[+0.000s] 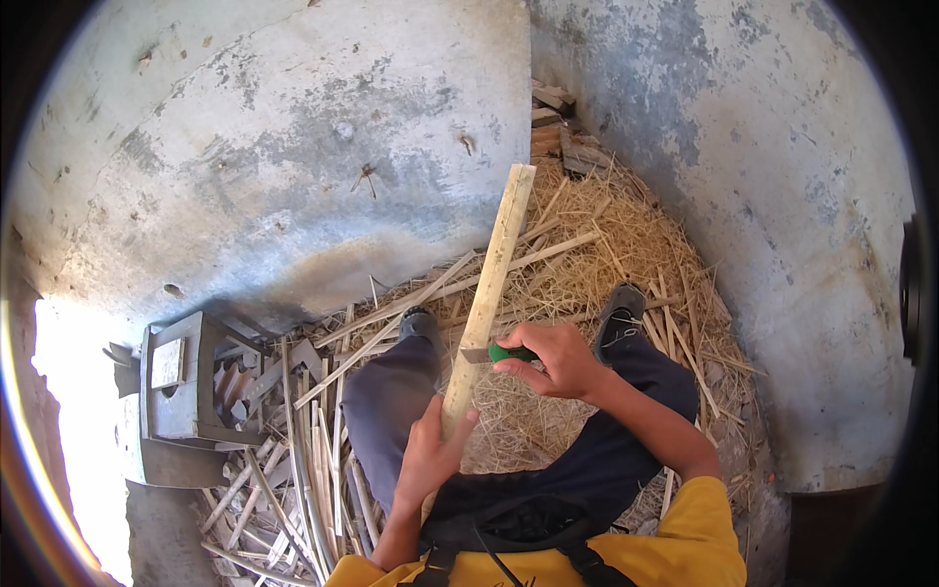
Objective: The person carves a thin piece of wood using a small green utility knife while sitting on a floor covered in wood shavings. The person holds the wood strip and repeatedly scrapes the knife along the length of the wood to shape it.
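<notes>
Head view: left hand (430, 460) grips a pale bamboo stave (489, 293); right hand (558, 360), just above, clasps a green-handled knife (501, 354), blade against the stave.

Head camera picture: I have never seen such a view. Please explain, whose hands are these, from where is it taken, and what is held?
There is no machine. A camera worn on a person's head looks down at their own two hands. The left hand closes its grip around a long pale wooden stick. The right hand holds a green-handled knife with its blade against the stick. The person sits with legs apart in a wall corner. Straw-like shavings and split wooden strips cover the ground; a grey wooden crate stands at left.
</notes>
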A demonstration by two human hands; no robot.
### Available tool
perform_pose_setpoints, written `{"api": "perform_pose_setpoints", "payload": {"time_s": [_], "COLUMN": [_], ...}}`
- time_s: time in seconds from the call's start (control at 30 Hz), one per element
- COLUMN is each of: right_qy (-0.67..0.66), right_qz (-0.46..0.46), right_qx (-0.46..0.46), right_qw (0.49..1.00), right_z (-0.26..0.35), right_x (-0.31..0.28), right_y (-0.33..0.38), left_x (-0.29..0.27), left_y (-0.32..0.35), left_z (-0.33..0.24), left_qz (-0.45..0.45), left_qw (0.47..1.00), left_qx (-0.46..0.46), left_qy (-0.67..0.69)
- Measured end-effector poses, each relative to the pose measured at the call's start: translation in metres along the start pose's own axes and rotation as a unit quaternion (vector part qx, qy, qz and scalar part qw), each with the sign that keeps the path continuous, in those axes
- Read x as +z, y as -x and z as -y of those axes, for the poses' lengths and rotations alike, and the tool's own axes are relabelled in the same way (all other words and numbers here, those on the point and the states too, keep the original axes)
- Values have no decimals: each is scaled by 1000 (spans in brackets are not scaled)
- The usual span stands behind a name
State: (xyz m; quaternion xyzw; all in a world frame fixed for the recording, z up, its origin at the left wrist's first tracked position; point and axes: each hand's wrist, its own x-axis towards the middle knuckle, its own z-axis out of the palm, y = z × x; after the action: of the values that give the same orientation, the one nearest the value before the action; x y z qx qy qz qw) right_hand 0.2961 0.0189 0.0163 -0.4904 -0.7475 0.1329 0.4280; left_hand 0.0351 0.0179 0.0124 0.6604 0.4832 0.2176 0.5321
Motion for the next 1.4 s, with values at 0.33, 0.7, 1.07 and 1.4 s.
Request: {"api": "perform_pose_setpoints", "payload": {"time_s": [0.33, 0.7, 1.07, 1.4], "right_qy": [19, 56, 88, 105], "right_qz": [-62, -80, -96, -138], "right_qx": [7, -16, 12, 29], "right_qw": [998, 995, 991, 984], "right_z": [14, 12, -5, -33], "right_x": [2, 13, 16, -5], "right_y": [-3, -8, -11, -33], "left_x": [9, 2, -2, -4], "left_y": [-2, -2, 3, 24], "left_z": [8, 13, 15, 28], "left_qz": [-125, -83, -51, -106], "left_qw": [969, 982, 986, 972], "left_qx": [114, 45, 10, 35], "left_qy": [-179, -165, -161, -208]}}
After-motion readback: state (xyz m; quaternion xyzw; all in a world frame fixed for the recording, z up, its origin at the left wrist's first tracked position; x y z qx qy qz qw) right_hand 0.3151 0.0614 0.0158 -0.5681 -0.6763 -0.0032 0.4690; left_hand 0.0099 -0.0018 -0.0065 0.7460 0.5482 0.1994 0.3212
